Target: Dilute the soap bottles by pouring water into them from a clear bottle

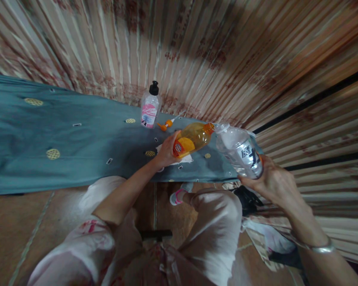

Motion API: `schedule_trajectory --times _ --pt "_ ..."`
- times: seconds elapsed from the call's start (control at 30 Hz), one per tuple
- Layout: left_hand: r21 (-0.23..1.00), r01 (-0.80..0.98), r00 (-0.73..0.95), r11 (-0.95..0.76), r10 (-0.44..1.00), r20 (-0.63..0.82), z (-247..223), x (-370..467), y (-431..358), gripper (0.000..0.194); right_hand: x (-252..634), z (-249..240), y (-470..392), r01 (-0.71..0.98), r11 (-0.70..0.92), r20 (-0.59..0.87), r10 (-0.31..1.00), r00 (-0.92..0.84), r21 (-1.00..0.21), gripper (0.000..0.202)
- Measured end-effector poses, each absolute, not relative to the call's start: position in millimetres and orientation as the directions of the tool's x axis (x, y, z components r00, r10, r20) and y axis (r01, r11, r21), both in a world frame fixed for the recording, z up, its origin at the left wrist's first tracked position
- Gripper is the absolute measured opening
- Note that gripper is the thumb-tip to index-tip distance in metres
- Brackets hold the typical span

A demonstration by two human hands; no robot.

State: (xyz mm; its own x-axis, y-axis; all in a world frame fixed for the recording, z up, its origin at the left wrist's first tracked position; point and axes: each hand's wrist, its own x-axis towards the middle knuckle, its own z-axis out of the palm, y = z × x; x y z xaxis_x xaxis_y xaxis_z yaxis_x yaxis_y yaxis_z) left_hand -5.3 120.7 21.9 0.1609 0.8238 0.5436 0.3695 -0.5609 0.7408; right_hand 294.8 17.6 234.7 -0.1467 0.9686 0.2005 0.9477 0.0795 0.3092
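My left hand is wrapped round the base of an orange see-through bottle, which is tipped so its open neck points right. My right hand grips the lower end of a clear plastic bottle with dark lettering, tilted with its mouth up and to the left. The two mouths meet or nearly meet; whether they touch I cannot tell. An orange pump top with a thin tube lies on the cloth behind my left hand. Partly under that hand is a piece of white paper.
A clear bottle with a black cap and pink label stands at the back of the teal cloth-covered table. Behind it hangs a pleated patterned curtain. Dark bars cross the right side. My knees are at the table's front edge.
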Motion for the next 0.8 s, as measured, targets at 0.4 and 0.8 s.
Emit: schedule_trajectory --times 0.4,0.8 --pt "0.739 0.369 0.152 -0.564 0.821 0.550 18.0 -4.6 122.6 0.121 295.7 234.8 17.8 0.953 0.054 0.183 0.977 -0.113 0.297 0.069" --pt "0.747 0.351 0.170 -0.565 0.823 0.542 21.5 -5.7 121.9 0.117 296.4 234.3 18.0 0.951 0.088 0.193 0.970 -0.151 0.297 0.067"
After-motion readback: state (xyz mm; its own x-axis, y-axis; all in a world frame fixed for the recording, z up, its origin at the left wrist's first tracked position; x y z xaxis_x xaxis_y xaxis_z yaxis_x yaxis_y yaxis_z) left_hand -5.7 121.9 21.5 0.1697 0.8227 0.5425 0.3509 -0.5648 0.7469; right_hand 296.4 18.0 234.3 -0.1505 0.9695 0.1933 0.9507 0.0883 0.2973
